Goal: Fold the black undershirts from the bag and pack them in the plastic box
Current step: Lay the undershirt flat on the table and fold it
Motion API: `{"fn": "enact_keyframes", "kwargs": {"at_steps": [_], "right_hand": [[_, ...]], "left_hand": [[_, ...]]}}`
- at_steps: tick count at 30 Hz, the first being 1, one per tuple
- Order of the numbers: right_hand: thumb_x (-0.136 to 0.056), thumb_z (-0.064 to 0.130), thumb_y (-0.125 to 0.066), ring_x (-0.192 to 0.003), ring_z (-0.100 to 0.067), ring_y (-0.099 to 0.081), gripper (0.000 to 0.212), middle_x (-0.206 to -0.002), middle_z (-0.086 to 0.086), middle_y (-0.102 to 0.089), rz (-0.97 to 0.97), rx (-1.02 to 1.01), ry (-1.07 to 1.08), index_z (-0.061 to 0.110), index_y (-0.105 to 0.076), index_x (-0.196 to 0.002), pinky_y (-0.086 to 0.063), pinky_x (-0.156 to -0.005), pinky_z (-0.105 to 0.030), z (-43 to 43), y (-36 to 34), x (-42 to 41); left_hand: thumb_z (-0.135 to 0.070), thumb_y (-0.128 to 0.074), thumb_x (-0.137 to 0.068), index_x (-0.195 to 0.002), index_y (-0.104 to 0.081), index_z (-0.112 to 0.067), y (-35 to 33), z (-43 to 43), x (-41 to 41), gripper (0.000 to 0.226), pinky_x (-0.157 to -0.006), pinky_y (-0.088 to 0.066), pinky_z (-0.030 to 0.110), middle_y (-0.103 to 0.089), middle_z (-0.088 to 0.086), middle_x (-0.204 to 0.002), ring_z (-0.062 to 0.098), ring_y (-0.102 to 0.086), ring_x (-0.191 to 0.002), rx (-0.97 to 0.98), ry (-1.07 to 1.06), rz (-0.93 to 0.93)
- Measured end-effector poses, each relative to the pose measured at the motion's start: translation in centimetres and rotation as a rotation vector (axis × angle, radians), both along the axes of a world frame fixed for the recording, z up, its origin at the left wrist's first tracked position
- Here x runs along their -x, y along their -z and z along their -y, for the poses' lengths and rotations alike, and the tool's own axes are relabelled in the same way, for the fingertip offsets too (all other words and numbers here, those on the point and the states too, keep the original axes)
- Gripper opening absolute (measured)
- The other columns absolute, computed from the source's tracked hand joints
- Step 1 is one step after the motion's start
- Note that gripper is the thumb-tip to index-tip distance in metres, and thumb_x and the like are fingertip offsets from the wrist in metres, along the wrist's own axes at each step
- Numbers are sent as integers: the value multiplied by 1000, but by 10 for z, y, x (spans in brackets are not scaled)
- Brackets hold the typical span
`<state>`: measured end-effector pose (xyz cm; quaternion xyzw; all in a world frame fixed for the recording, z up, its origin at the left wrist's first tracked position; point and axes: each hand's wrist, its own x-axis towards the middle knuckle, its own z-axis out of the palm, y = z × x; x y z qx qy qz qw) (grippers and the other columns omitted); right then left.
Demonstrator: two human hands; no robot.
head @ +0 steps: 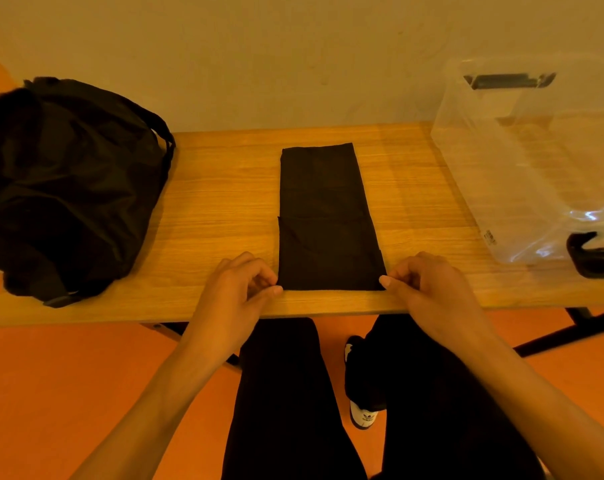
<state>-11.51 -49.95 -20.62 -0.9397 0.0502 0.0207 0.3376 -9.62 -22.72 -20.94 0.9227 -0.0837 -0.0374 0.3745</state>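
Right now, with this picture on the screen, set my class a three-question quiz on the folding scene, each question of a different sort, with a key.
1. True or false: the long black folded undershirt lies inside the clear plastic box.
2. Where on the wooden table does the black fabric bag sit? A: at the person's left. B: at the person's right. C: in the middle.
3. Fill in: the left hand and the right hand pinch the undershirt's two ____ corners.

Key: 1 false, it lies flat on the table; 2 A; 3 near.
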Motion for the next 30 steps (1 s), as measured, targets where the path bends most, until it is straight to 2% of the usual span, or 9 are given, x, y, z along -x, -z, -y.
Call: {"fn": "enact_keyframes", "kwargs": {"at_steps": [5, 8, 10, 13, 16, 19, 21, 25, 30], "right_hand": [[-91, 42, -69, -83, -6, -53, 15, -84, 14, -57, -36, 80, -40, 34, -63, -79, -51, -86, -42, 2, -1, -1], [-89, 51, -63, -90, -8, -56, 21, -89, 15, -58, 104, 111, 2, 30, -63, -94, -52, -85, -40, -1, -8, -12], [-92, 44, -63, -94, -9, -55, 19, -92, 14, -58, 233, 130, -34, 27, -64, -100, -50, -86, -38, -13, -15, -33], [-97, 36, -62, -102, -10, -55, 25, -104, 10, -60, 281, 172, -245, 29, -63, -120, -49, -93, -37, -45, -21, -81], [-98, 44, -58, -109, -15, -53, 37, -115, 5, -59, 182, 238, -491, 30, -60, -132, -44, -96, -40, -76, -24, -128], [-96, 43, -63, -103, -13, -54, 29, -104, 8, -58, 69, 289, -633, 26, -69, -118, -45, -96, -44, -91, -24, -154], [-94, 39, -67, -95, -8, -54, 21, -94, 13, -54, 65, 254, -639, 22, -72, -107, -48, -94, -43, -93, -19, -163], [-95, 37, -67, -91, -9, -56, 18, -97, 8, -56, 102, 200, -566, 20, -70, -100, -50, -92, -41, -92, -4, -162], [-100, 35, -58, -96, -8, -50, 13, -100, 7, -55, 236, 228, -531, 23, -64, -102, -42, -94, -39, -91, 1, -152]], "left_hand": [[-25, -79, -86, -91, -65, -29, -7, -2, -8, 15, -77, -45, 25, -60, -11, -94, 6, -56, -89, -50, 19, -94], [-39, -72, -90, -105, -66, -28, -17, 4, -20, 20, -75, -45, 23, -61, -11, -101, 4, -57, -94, 6, -77, -199], [-40, -66, -95, -110, -68, -26, -19, 11, -33, 21, -78, -47, 24, -64, -11, -103, 3, -58, -97, 47, -143, -173], [-33, -68, -95, -103, -72, -21, -16, 23, -48, 15, -79, -50, 27, -67, -10, -95, 6, -62, -93, 32, -194, -101], [-28, -72, -93, -96, -75, -19, -8, 28, -51, 11, -73, -54, 30, -67, -10, -83, 7, -63, -80, 44, -249, -50], [-30, -72, -93, -89, -71, -23, -3, 29, -47, 8, -63, -47, 20, -64, -14, -77, 2, -60, -72, 18, -279, 2], [-31, -73, -92, -85, -66, -28, -1, 29, -46, 11, -58, -40, 14, -61, -17, -75, -1, -57, -69, -5, -289, 34], [-33, -75, -90, -86, -66, -27, 5, 27, -45, 12, -61, -44, 17, -62, -16, -75, 0, -58, -70, -15, -298, 98], [-36, -73, -91, -87, -67, -24, 10, 27, -41, 14, -66, -52, 23, -63, -13, -78, 2, -59, -73, 24, -299, 153]]}}
